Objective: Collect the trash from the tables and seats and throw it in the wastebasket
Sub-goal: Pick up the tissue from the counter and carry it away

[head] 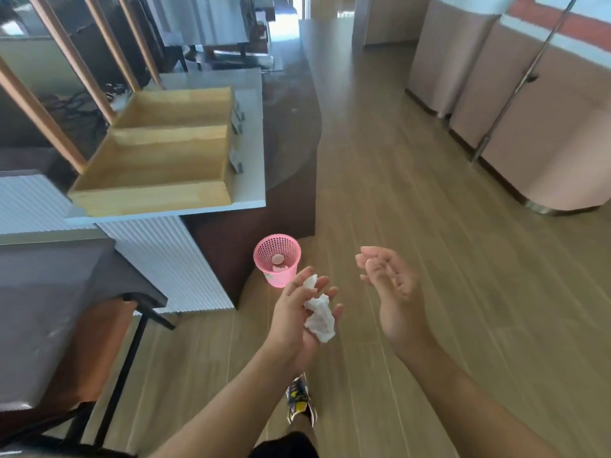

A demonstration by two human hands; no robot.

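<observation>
- Head view, lower centre: the left hand (294, 320) loosely cradles a crumpled tissue (319, 320), fingers curled around it. The right hand (388, 279) hangs beside it, fingers relaxed, holding nothing.
- The pink bin (279, 280) stands on the floor (396, 193) just above the left hand in the frame, by a counter (165, 209), with scraps (277, 259) inside.
- The drop looks best made with the tissue carried right over the bin's mouth; the opening is small, and light paper may drift or catch the rim.
- It is hard to tell how far the bin lies beyond the hand, what the scraps are, or whether the tissue is one piece or two. The grey table (49, 309) at left is cut off.
</observation>
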